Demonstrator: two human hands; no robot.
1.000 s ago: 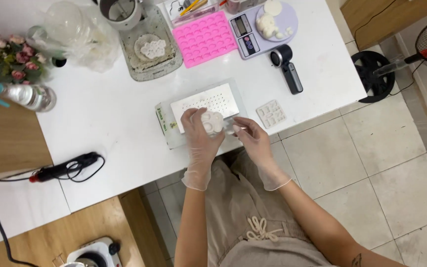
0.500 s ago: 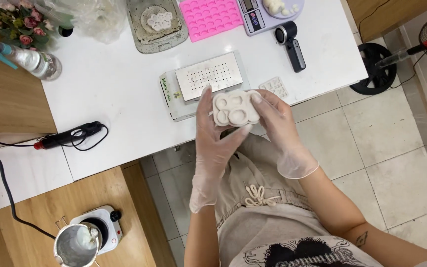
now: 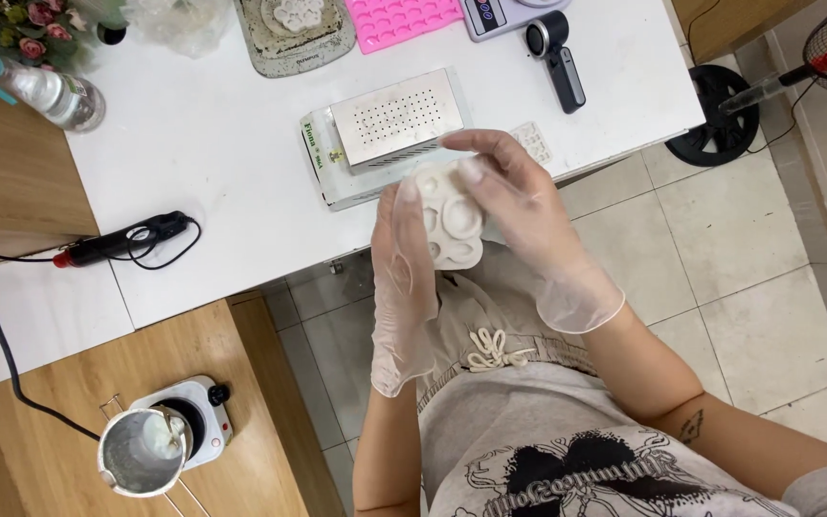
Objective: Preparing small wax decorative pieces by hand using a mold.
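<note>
Two gloved hands, left hand (image 3: 404, 258) and right hand (image 3: 519, 206), fingers closed around a white silicone mould (image 3: 452, 215), held just off the white table's (image 3: 222, 144) edge, near a perforated metal box (image 3: 390, 129)

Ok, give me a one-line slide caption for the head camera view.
Gloved left hand and right hand hold a white silicone mould over the white table edge, beside a perforated metal box.

Gloved left hand (image 3: 404, 263) and right hand (image 3: 514, 196) raised together, fingers seemingly curled inward
</note>
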